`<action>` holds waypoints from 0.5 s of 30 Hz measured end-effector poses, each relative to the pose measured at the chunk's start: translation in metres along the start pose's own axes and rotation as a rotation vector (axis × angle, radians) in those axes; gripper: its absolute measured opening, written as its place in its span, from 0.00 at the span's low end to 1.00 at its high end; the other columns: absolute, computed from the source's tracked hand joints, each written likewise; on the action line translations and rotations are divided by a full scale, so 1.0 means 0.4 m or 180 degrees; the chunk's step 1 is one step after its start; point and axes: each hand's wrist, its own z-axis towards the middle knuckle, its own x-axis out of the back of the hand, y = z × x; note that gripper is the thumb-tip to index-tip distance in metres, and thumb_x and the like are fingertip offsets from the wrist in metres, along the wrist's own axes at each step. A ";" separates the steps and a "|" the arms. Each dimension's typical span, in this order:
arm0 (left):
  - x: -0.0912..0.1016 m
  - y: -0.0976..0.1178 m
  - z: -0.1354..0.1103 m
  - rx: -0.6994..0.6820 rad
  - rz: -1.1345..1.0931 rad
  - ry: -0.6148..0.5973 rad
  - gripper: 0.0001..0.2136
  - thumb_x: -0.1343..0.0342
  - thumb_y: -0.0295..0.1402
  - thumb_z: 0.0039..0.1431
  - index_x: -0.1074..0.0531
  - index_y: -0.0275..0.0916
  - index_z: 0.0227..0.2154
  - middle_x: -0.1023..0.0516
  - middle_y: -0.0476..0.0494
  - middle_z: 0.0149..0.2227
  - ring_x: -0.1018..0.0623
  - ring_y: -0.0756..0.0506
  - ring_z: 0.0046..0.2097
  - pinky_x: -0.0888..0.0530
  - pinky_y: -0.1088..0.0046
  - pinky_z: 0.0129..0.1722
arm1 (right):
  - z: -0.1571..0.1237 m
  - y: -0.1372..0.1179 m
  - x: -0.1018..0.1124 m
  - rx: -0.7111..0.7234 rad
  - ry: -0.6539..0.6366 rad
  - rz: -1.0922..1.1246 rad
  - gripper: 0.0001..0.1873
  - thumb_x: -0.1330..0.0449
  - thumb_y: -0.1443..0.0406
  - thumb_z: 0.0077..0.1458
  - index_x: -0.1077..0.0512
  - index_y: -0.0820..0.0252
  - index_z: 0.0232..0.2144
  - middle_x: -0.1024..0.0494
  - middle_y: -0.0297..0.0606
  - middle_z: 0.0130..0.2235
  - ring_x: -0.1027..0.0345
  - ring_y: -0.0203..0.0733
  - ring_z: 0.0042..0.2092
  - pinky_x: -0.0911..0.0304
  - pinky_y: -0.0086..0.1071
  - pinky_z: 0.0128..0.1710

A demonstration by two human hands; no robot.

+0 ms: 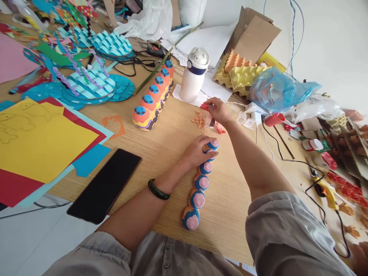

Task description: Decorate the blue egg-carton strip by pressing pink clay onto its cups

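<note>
A painted egg-carton strip (199, 188) with pink tops ringed in blue lies on the wooden table (161, 145) in front of me. My left hand (198, 151), with a green bangle on its wrist, is closed over the strip's far end. My right hand (218, 110) reaches further back and pinches a small red piece (204, 107) just above the table. Orange scraps (199, 121) and a red scrap (220, 128) lie beside that hand.
A second orange carton strip (153, 96) with blue tops lies behind. A white bottle (193, 74) stands by it. A black phone (105, 185) and coloured paper sheets (43, 142) lie left. A yellow glue gun (326, 189), cables, egg trays (238, 74) and a blue bag (276, 90) crowd the right.
</note>
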 end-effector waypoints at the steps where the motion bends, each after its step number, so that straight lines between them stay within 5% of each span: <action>1: 0.000 0.001 -0.001 0.0015 -0.0036 -0.0013 0.23 0.33 0.36 0.56 0.24 0.46 0.55 0.25 0.41 0.56 0.22 0.40 0.55 0.24 0.57 0.60 | 0.021 0.002 -0.010 -0.0002 -0.0043 -0.0028 0.17 0.46 0.75 0.52 0.23 0.57 0.39 0.20 0.40 0.46 0.31 0.48 0.52 0.37 0.44 0.59; 8: 0.005 0.007 0.000 -0.0004 -0.0061 -0.0029 0.23 0.33 0.34 0.55 0.24 0.43 0.55 0.25 0.40 0.57 0.23 0.38 0.58 0.26 0.56 0.63 | 0.030 -0.005 -0.068 -0.0150 -0.0277 0.0203 0.15 0.46 0.74 0.51 0.22 0.59 0.38 0.18 0.41 0.45 0.29 0.47 0.49 0.34 0.44 0.56; 15: 0.001 -0.001 0.004 -0.0139 0.0108 -0.0013 0.24 0.33 0.35 0.56 0.25 0.40 0.56 0.25 0.38 0.57 0.24 0.39 0.59 0.27 0.56 0.62 | -0.073 -0.026 0.007 0.0112 -0.0649 0.0379 0.18 0.47 0.77 0.47 0.21 0.57 0.33 0.17 0.40 0.45 0.27 0.46 0.52 0.33 0.43 0.57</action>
